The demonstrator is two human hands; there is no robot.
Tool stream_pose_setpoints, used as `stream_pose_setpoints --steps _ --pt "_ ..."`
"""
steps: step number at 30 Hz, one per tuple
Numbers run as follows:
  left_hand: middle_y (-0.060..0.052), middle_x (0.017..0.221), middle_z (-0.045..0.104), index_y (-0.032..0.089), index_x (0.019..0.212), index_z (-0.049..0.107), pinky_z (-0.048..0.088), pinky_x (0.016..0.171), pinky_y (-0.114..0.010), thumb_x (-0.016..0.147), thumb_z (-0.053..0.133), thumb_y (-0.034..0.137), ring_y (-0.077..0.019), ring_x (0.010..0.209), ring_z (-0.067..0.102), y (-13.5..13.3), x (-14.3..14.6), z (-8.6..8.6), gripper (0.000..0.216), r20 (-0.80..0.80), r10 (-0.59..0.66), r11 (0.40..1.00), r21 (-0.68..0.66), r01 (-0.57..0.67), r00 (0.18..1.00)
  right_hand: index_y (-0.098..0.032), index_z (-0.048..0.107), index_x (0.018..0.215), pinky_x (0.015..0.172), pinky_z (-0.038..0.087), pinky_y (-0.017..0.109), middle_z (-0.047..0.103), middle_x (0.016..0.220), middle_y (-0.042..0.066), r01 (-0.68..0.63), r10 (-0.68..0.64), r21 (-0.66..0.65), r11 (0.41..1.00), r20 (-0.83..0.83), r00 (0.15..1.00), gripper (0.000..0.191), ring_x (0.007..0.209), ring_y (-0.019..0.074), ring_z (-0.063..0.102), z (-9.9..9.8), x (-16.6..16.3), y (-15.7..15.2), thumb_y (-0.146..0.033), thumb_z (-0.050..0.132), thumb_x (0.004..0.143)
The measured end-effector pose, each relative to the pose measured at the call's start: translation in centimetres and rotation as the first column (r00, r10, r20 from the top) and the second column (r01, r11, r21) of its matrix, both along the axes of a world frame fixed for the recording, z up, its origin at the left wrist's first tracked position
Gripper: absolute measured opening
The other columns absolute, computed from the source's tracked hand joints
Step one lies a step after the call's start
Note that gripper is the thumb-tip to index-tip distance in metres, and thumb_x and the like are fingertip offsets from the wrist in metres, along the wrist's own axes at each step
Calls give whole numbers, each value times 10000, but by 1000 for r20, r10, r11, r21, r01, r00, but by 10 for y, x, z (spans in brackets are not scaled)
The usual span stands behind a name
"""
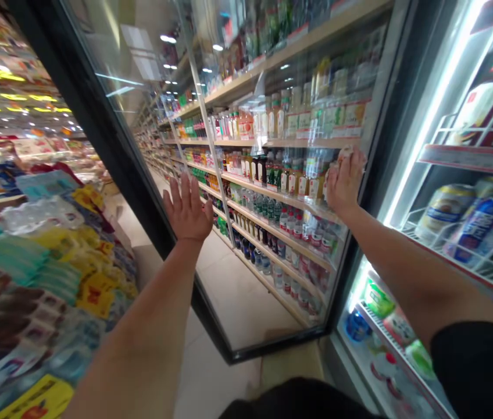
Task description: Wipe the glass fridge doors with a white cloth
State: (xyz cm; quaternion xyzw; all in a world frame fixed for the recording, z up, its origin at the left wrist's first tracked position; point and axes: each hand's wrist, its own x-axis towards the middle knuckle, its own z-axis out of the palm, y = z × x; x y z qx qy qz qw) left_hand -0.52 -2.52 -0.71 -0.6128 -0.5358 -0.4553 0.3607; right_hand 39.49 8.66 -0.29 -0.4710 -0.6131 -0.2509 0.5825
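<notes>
The glass door point(255, 317) of an upright drinks fridge stands swung open before me, in a black frame. My left hand point(189, 210) lies flat against the glass near its left frame, fingers spread, holding nothing. Close to the hinge side, my right hand point(345, 185) presses on the pane with its fingers bent. A crumpled pale cloth point(346, 152) seems to show at its fingertips, mostly hidden under the hand. Shelves of bottles point(292, 174) appear in the glass; whether behind it or mirrored, I cannot fully tell.
The lit fridge on the right holds a large dark bottle point(484, 93), a blue can point(479, 230) and a pale can point(445, 209) on wire shelves. Stacked packaged goods point(63, 250) crowd the left side. Tiled floor point(211, 337) lies beneath the door.
</notes>
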Motion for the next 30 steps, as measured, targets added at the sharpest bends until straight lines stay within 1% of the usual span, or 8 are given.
stream_pose_setpoints --steps 5,7,10,13,18,20,26,30 --pt "-141 1633 252 135 1549 324 4 1267 -522 992 350 522 -269 1554 37 -1 -1 -2 679 -21 3 1000 4 -3 1000 -104 383 1477 1222 191 644 270 1621 220 -30 28 39 999 49 998 543 1562 294 89 -37 -12 -7 -388 307 1020" --pt "-140 1638 238 128 1553 308 0 1269 -524 995 352 515 -269 1554 22 0 -2 -2 681 -39 14 1000 2 -13 999 -113 373 1488 1214 191 665 269 1622 214 -29 26 46 999 60 998 545 1563 304 90 -43 -19 -11 -370 319 1010" --pt "-129 1646 223 133 1557 298 -16 1269 -524 998 345 519 -274 1554 11 1 -2 -3 682 -27 12 1000 -6 -12 1000 -112 334 1526 1217 187 658 251 1637 198 -35 32 31 999 83 996 582 1567 307 75 -29 -35 -17 -376 319 1008" --pt "-118 1652 209 140 1560 291 -16 1268 -531 998 343 523 -279 1554 12 0 -2 -2 682 -21 12 1000 -23 -13 1000 -147 330 1548 1230 202 611 260 1649 152 -70 71 -10 997 192 979 605 1570 294 75 -17 -52 -24 -429 336 1013" --pt "-143 1642 216 144 1555 312 -4 1264 -542 992 348 515 -282 1553 33 -2 0 -1 675 -2 0 1000 -28 0 1000 -214 397 1532 1231 211 594 374 1610 116 -147 173 -94 985 400 900 551 1560 297 152 -42 -75 -38 -422 367 1023" --pt "-146 1635 235 148 1553 318 9 1264 -545 989 354 509 -280 1552 48 -3 0 -1 670 -7 0 1000 -15 0 1000 -230 419 1523 1237 209 581 390 1605 99 -164 196 -110 980 447 873 526 1553 297 181 -44 -82 -42 -390 378 1024" --pt "-144 1625 261 154 1541 350 39 1266 -534 982 376 514 -278 1549 71 -4 0 0 666 0 10 1000 -3 -10 1000 -227 349 1564 1260 172 556 311 1648 63 -189 192 -52 981 451 872 545 1565 289 134 -9 -111 -50 -330 363 1029" --pt "-141 1624 268 149 1538 356 35 1266 -535 978 385 515 -278 1550 67 -4 -1 -1 670 -4 2 1000 -1 -2 1000 -240 377 1552 1246 192 576 375 1616 68 -215 219 -63 975 473 854 535 1551 312 193 -35 -126 -53 -310 390 1022"
